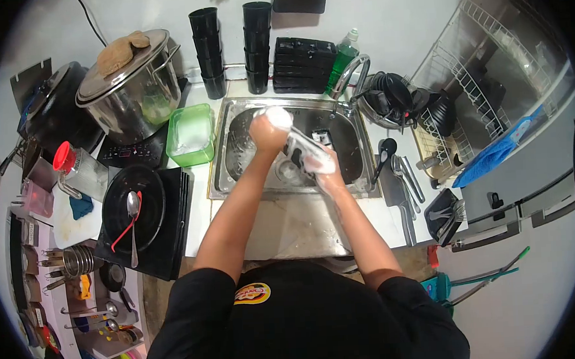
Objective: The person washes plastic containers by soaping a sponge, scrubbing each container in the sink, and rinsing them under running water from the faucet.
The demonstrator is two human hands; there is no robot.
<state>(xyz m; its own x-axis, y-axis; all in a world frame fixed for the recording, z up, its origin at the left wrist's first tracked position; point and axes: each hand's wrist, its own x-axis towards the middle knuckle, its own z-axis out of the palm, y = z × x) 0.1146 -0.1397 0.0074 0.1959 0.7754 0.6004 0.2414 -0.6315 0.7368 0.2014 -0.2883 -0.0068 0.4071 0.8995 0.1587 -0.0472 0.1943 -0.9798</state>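
Over the sink (225, 176), my left hand (269, 136) is closed around a white, foam-covered lump (279, 117); whether it is a sponge I cannot make out. My right hand (322, 167), coated in suds, grips a long, narrow, foamy utensil (304, 141) that slants up toward the left hand. Its exact kind is hidden by the lather. Below the hands, a round clear or metal item (288, 173) lies in the basin near soap bubbles. The chrome faucet (350, 78) arches over the basin's right rear.
Left of the sink stand a green tub (191, 136) of suds, a black pan (133, 207) holding spoons, and a large steel pot (130, 90). Stacked black cups (258, 48) and a green soap bottle (343, 59) are behind. Utensils (404, 180) and a dish rack (468, 85) sit right.
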